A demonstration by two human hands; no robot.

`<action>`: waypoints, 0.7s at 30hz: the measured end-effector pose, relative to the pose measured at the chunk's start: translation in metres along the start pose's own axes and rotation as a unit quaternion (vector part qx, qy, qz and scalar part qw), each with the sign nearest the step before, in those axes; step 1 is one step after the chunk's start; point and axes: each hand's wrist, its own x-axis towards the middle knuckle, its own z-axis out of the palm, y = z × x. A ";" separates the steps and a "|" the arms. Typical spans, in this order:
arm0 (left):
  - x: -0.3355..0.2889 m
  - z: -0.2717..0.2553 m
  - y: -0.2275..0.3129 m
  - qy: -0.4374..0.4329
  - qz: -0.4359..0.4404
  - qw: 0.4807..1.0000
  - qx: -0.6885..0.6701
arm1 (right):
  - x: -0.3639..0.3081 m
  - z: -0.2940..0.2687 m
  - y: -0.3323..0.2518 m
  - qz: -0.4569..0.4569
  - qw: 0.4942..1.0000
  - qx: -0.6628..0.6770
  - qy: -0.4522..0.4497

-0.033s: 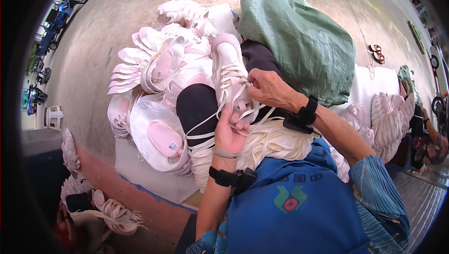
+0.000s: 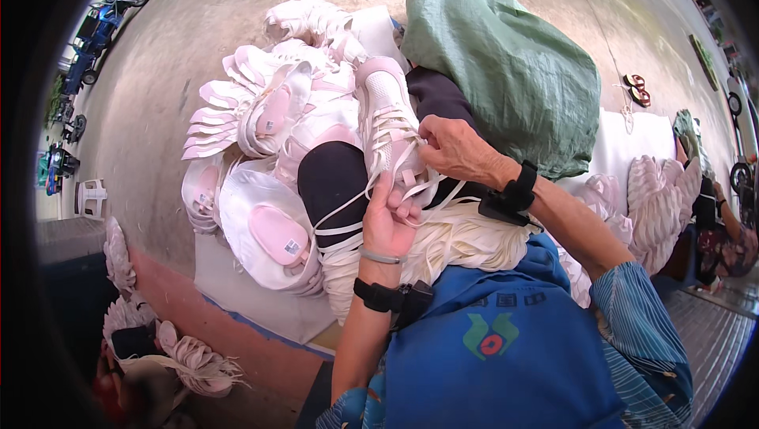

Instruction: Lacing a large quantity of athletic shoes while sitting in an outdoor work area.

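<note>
No displacement is discernible against the preceding view; work at the flat off-white laces (image 2: 391,123) therefore appears to stand at the same stage. The white-and-pink mesh shoe upper (image 2: 386,90) lies between two black-clothed legs (image 2: 330,180), toe toward twelve o'clock. The left hand (image 2: 389,219) keeps its grip curled about the six o'clock end; the right hand (image 2: 457,148) has its grip closed at the four o'clock edge, whether on lace or upper cannot be told.
</note>
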 end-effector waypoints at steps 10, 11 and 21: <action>0.006 -0.010 0.002 -0.074 -0.019 0.997 0.012 | -0.005 -0.008 0.007 0.013 0.999 0.038 -0.019; 0.003 -0.009 0.003 -0.070 -0.021 0.997 0.014 | -0.006 -0.010 0.003 0.021 0.999 0.041 -0.029; -0.067 -0.008 0.036 -0.005 0.011 0.966 0.259 | -0.005 -0.037 0.003 0.014 0.995 0.091 -0.036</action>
